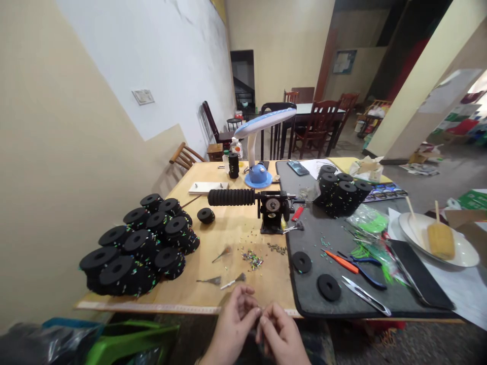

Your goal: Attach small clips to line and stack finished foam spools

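My left hand [233, 324] and my right hand [280, 332] meet just below the table's front edge, fingertips pinched together on something too small to make out. Nearest on the wooden table [213, 238] lie small metal clips [228, 280] and a scatter of coloured beads [251, 258]. Beyond them stands a black hand-crank winder [272, 209] with a long black foam spool [231, 197] on its shaft. Two black foam discs [328, 287] lie on the grey mat [335, 243] to the right.
A heap of black foam spools [140, 243] fills the table's left; another pile [342, 191] sits far right. Orange pliers [352, 263], snips [365, 295], a blue desk lamp [258, 152], a phone [297, 167] and a plate with corn [441, 238] are about. Chairs stand behind.
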The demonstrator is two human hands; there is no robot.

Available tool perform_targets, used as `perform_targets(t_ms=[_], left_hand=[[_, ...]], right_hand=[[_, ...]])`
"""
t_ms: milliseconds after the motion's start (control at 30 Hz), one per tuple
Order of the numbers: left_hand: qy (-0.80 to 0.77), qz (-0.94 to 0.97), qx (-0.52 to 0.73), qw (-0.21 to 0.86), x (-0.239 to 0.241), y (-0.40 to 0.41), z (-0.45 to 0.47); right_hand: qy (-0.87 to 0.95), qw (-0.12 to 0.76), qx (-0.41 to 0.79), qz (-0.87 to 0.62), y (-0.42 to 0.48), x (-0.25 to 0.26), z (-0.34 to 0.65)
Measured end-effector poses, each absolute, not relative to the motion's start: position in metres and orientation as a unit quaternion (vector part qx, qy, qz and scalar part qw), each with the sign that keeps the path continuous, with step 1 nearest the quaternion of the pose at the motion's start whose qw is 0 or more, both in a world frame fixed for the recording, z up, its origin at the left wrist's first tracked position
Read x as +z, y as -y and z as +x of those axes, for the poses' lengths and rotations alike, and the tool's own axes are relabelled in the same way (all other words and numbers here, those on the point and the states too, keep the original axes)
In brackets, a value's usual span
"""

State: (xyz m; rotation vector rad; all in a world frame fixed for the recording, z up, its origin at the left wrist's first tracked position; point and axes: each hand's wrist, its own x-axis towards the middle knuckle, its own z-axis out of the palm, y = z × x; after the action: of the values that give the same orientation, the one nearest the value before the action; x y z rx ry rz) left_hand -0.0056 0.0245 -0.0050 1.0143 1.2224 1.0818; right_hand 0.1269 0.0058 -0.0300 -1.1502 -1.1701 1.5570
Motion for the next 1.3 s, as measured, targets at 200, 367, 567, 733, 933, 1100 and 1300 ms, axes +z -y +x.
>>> perform_targets(t_ms=[200,367,567,733,933,1100,1300], left_hand=[[-0.525,0.423,0.466,0.573,-0.0079,-0.0219,-0.0056],[-0.536,0.41,0.467,0.571,-0.0058,-0.0205,-0.0049],[-0.546,0.404,0.466,0.567,-0.0039,-0.0207,-0.0047],[-0.546,0.396,0.465,0.573,-0.0006,-0.0207,-0.0036],[-0.546,0.394,0.467,0.574,-0.0013,-0.0207,-0.0043],[-0.541,0.406,0.465,0.571,-0.0029,-0.0204,-0.0051],[-0.544,0.413,0.463,0.565,-0.0041,-0.021,-0.0051]], right_hand=[[0.494,0.446,0.576,-0.474,-0.0054,-0.0261,0.1315],[0.501,0.433,0.584,-0.469,-0.0036,-0.0263,0.1318],[0.502,0.421,0.584,-0.478,-0.0041,-0.0238,0.1323],[0.487,0.419,0.596,-0.481,-0.0041,-0.0255,0.1308],[0.483,0.42,0.601,-0.478,-0.004,-0.0255,0.1296],[0.479,0.422,0.602,-0.48,-0.004,-0.0264,0.1296],[0.494,0.424,0.585,-0.483,-0.0039,-0.0311,0.1293]])
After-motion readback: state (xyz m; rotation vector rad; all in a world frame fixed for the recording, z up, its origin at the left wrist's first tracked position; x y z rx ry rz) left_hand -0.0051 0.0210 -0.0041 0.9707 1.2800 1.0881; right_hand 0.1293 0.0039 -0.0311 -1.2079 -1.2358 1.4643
